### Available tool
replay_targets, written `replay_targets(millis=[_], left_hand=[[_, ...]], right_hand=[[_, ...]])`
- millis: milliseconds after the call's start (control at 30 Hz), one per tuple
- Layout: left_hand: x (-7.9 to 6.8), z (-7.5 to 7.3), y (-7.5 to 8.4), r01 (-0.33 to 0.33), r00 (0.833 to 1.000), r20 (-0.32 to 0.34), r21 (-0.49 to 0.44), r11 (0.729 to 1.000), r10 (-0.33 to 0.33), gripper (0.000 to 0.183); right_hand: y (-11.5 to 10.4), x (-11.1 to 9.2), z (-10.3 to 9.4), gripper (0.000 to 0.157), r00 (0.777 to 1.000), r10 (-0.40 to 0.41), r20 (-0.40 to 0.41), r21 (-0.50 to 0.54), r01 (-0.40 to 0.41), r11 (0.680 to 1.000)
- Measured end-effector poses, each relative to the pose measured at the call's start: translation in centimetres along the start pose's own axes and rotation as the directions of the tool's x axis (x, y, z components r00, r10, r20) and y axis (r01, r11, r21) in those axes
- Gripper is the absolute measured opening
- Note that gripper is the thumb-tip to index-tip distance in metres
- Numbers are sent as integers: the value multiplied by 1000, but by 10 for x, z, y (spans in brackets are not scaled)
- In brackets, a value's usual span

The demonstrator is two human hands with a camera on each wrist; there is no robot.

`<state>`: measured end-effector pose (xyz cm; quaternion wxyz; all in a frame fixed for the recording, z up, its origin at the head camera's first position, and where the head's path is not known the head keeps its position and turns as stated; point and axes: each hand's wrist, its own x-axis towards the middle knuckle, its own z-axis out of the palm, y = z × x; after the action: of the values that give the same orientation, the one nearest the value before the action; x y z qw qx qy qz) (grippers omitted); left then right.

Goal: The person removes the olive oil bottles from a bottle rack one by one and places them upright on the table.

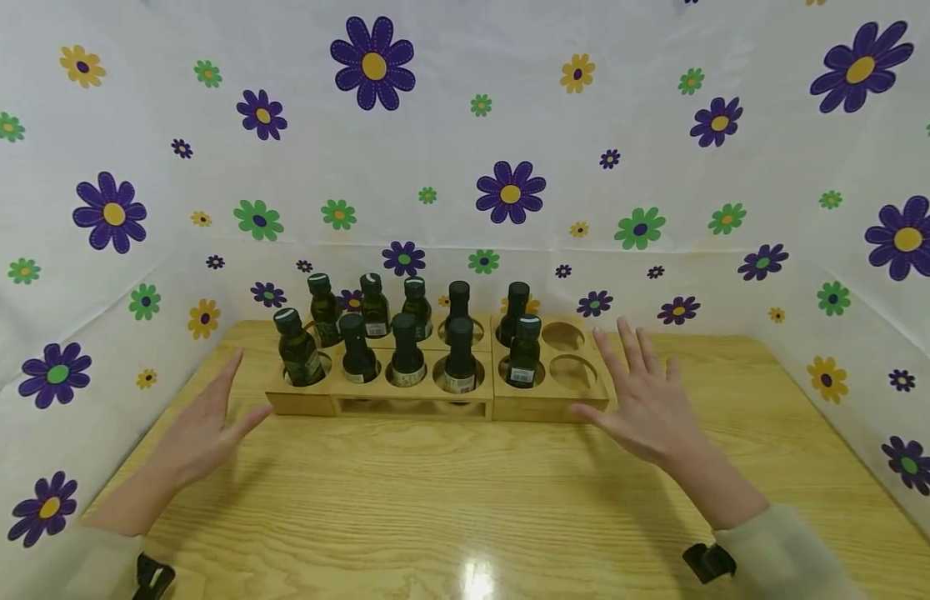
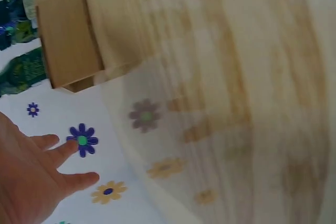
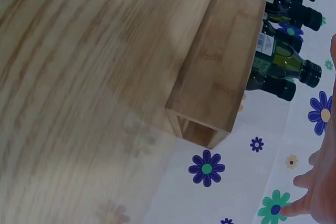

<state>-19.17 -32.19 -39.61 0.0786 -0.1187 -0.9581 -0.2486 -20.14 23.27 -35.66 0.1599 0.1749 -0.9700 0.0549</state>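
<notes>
A wooden rack (image 1: 547,408) with round holes stands toward the back of the table, holding several small dark green bottles (image 1: 408,342) with dark caps. The front bottle at the left end (image 1: 298,350) leans a little in its hole. At the rack's right end, two round holes (image 1: 573,373) show bare wood inside. My left hand (image 1: 198,433) hovers off the left end, thumb and fingers spread, holding nothing. Spread as well, my right hand (image 1: 648,412) is by the right end, its thumb near the front corner; whether it touches the rack I cannot tell.
The rack stands on a wood-grain table (image 1: 405,500). White cloth (image 1: 450,158) printed with flowers rises behind the table and along both sides. Dark straps (image 1: 708,562) show near both sleeves.
</notes>
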Motion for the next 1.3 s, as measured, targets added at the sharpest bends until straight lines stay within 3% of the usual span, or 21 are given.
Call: replay_targets(millis=[167,467,1033,1300], left_hand=[[5,8,-13,59,995,93,-158,986,-45,84],[14,25,-29,48,995,95,-312,949,-19,74],[23,28,-27,56,994,99,-213,976,-35,42],[27,26,-26,67,996,73,-202,977,-53,36]], right_hand=[[-3,0,10,101,1000,-8,8,21,8,1000],[-3,5,26,99,1000,0,27,102,-2,995],[-6,20,42,95,1000,-22,11,287,18,958],[-18,41,49,95,998,16,56,471,-40,881]])
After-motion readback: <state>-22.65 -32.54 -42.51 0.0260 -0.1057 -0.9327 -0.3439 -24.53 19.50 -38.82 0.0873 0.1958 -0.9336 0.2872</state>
